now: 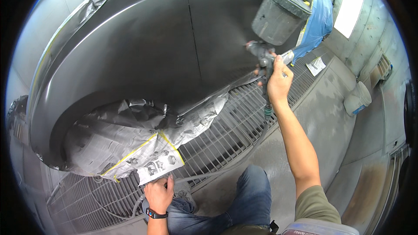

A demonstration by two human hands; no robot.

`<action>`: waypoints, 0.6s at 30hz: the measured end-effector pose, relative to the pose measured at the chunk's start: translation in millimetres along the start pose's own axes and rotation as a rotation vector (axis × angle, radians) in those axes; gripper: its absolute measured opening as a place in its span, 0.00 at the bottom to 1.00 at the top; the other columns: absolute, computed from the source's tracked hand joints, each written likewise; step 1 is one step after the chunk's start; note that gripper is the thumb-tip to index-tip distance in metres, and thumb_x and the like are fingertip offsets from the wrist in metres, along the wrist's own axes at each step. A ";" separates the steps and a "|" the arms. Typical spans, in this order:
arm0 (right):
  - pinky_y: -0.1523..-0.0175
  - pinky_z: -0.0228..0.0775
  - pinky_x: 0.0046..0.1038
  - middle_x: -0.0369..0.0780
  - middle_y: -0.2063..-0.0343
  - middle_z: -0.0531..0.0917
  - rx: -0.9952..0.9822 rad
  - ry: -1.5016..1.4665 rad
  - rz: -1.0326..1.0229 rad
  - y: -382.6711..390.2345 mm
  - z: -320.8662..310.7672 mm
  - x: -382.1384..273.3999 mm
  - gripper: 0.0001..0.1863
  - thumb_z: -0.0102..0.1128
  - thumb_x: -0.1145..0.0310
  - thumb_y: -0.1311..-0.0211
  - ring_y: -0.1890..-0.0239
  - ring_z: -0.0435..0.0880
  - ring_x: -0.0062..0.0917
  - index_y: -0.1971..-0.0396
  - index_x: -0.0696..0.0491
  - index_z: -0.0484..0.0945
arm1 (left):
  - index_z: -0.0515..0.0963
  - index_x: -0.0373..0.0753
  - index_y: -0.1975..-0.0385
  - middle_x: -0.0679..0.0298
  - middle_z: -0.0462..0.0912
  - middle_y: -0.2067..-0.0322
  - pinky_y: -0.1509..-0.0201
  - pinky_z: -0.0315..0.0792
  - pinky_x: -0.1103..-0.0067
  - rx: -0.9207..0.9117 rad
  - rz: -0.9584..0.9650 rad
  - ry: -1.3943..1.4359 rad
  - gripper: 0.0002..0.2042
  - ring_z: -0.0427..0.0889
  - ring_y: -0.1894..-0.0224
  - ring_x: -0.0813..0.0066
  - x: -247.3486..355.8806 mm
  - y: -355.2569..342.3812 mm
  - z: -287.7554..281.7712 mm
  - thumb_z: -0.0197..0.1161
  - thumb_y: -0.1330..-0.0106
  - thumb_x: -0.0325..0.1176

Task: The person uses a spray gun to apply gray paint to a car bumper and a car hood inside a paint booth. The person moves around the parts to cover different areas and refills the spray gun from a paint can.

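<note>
My right hand [279, 80] is wrapped round the handle of a dark spray gun [262, 56]. A large grey lidded paint cup [281, 15] sits tilted on top of the gun, and the nozzle points left at a dark grey car body panel [143, 30]. From the green fitting [267, 111] under the handle, a grey air hose [217, 173] curves down and across to my left hand [159, 195]. That hand is closed round the hose, low beside my knee, its fingers partly hidden. Masking newspaper [163, 164] with yellow tape hangs just above it.
Blue masking sheet [320, 11] covers the car's right end. Below the panel runs a metal floor grating [230, 124], with hose lying over it. A white bucket [358, 99] stands on the concrete at right, and a paper scrap [316, 66] lies near the grating.
</note>
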State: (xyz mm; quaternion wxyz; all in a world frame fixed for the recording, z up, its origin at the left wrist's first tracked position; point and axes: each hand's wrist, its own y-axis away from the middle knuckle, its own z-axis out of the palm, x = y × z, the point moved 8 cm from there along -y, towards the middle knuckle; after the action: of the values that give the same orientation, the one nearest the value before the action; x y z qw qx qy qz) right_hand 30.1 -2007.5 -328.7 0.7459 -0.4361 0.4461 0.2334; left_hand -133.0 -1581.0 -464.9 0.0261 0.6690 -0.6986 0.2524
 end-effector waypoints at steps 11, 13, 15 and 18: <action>0.77 0.71 0.19 0.33 0.76 0.84 -0.827 -0.350 0.114 84.9 215.8 -82.5 0.20 0.52 0.57 0.25 0.82 0.76 0.11 0.48 0.57 0.82 | 0.78 0.35 0.89 0.50 0.73 0.89 0.77 0.67 0.62 0.040 0.002 0.005 0.20 0.75 0.84 0.46 7.6 -4.0 6.0 0.67 0.39 0.42; 0.83 0.66 0.17 0.34 0.77 0.84 -0.821 -0.305 0.115 73.8 218.2 -81.7 0.21 0.49 0.54 0.24 0.83 0.78 0.12 0.55 0.56 0.84 | 0.78 0.34 0.89 0.49 0.73 0.89 0.77 0.67 0.62 0.047 0.012 0.028 0.21 0.75 0.84 0.46 8.4 -6.0 5.6 0.67 0.38 0.42; 0.84 0.68 0.17 0.37 0.75 0.84 -0.681 -0.293 0.099 47.9 193.1 -75.4 0.23 0.48 0.51 0.24 0.79 0.83 0.16 0.55 0.56 0.83 | 0.77 0.34 0.90 0.49 0.73 0.89 0.78 0.66 0.62 0.074 0.032 0.025 0.21 0.74 0.84 0.46 9.2 -4.4 3.1 0.67 0.38 0.41; 0.84 0.72 0.20 0.41 0.74 0.84 -0.519 -0.236 0.110 7.1 136.3 -62.2 0.28 0.42 0.47 0.23 0.76 0.86 0.21 0.49 0.56 0.80 | 0.76 0.34 0.90 0.49 0.73 0.89 0.78 0.66 0.62 0.062 0.035 0.068 0.21 0.74 0.85 0.47 5.0 -3.2 2.2 0.67 0.38 0.40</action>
State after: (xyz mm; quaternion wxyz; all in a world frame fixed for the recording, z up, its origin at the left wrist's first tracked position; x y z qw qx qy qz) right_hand 57.2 -1884.3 -247.5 0.6423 -0.5573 0.3047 0.4290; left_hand -129.8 -1586.3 -464.0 0.0249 0.6483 -0.7007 0.2968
